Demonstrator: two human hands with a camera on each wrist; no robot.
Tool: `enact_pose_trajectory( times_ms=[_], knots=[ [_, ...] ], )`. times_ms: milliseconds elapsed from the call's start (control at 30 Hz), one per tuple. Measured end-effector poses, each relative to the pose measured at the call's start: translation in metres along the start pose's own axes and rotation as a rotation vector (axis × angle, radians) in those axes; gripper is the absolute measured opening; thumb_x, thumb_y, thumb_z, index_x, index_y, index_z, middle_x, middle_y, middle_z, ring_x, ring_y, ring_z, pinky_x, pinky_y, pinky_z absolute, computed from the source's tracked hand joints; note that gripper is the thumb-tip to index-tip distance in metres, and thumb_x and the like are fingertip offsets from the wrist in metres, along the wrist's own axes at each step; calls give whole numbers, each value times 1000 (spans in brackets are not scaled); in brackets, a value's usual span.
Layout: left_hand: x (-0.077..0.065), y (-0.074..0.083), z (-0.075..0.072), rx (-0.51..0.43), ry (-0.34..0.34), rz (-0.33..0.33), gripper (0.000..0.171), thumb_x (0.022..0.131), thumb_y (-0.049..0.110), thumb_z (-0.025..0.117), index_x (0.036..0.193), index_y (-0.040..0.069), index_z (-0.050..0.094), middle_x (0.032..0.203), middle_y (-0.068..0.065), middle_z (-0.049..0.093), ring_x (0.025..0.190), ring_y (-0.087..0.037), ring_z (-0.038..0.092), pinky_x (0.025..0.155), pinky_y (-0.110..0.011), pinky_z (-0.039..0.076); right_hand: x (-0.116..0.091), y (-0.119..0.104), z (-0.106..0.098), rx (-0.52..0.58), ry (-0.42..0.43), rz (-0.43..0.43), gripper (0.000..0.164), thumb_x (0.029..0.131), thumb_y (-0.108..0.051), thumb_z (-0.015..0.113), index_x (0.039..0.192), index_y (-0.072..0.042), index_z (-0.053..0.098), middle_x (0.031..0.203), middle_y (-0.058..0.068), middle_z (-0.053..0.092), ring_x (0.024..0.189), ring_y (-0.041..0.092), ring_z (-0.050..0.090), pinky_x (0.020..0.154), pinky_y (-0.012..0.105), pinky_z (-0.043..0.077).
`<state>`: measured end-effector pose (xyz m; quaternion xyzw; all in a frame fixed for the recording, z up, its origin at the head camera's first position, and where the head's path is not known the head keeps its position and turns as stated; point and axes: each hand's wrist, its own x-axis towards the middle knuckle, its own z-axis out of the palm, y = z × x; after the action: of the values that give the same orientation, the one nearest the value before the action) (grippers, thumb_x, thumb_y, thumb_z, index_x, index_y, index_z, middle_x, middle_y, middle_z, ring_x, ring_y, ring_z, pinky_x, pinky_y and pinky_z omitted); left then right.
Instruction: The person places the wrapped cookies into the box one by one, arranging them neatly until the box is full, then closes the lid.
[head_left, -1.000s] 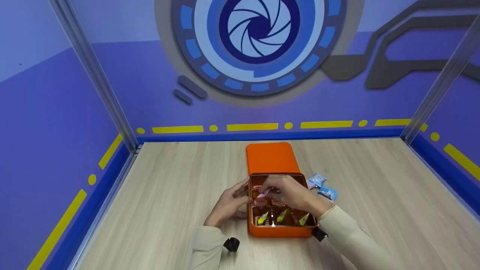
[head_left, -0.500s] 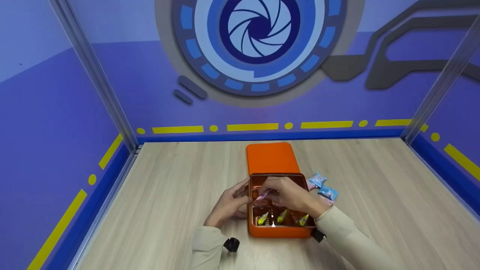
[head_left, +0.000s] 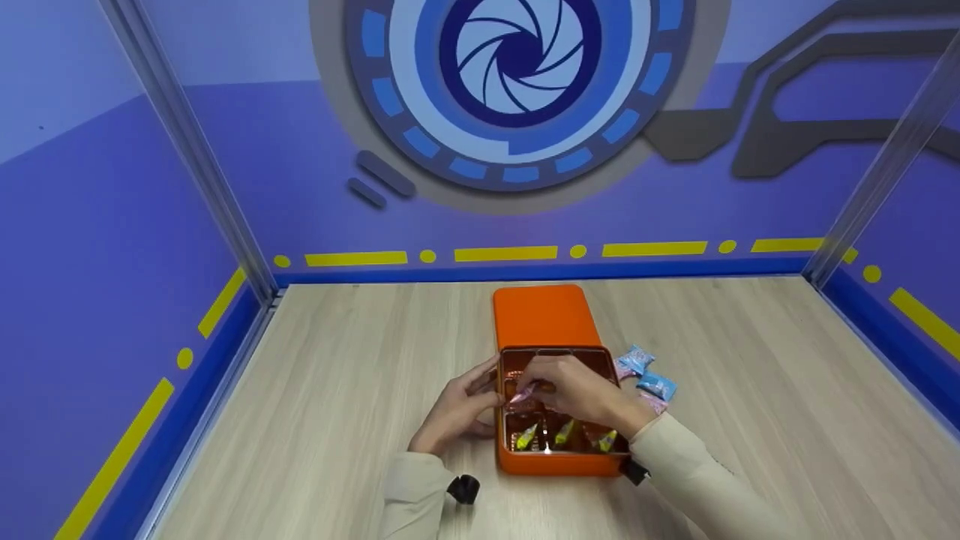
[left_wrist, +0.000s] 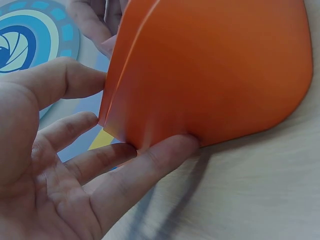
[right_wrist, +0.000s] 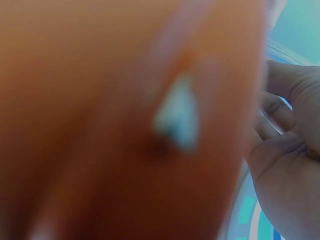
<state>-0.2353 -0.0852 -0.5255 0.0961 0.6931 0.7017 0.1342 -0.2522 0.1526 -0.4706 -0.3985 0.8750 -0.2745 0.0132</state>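
An orange box with a brown divided tray inside stands near the front middle of the table. My right hand reaches over the tray and pinches a pink-wrapped candy above a compartment on the left. Along the near row lie yellow-wrapped candies, one per compartment. At the box's left wall is my left hand; in the left wrist view its nearly straight fingers press the orange side and the thumb touches the rim. The right wrist view is mostly a blurred close-up of the box.
Directly behind the box lies an orange lid. To its right sit two blue-wrapped candies with pink-wrapped ones partly beneath or beside them. Blue printed walls enclose the table at the back and sides.
My right hand has shifted slightly left and toward me, lowering the pink-wrapped candy a little within the left compartment. My left hand and the box stay put.
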Motion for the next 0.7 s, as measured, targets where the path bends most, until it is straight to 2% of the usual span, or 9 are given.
enact_pose_trajectory(
  times_ms=[300,700],
  knots=[
    [0,-1,-1,24,-22,16,73,98,9,67,165,18,42,160,-20,49,116,-29,69,72,-47,66,1,2,3,-2,11,-49,21,95,4,76,112,-9,78,106,-2,74,98,14,69,92,34,61],
    [0,-1,-1,21,-27,16,73,98,8,67,166,18,41,160,-18,48,116,-28,69,74,-46,66,0,2,3,-3,4,-42,22,95,3,77,114,-8,79,108,0,75,99,16,70,94,35,61]
  ],
)
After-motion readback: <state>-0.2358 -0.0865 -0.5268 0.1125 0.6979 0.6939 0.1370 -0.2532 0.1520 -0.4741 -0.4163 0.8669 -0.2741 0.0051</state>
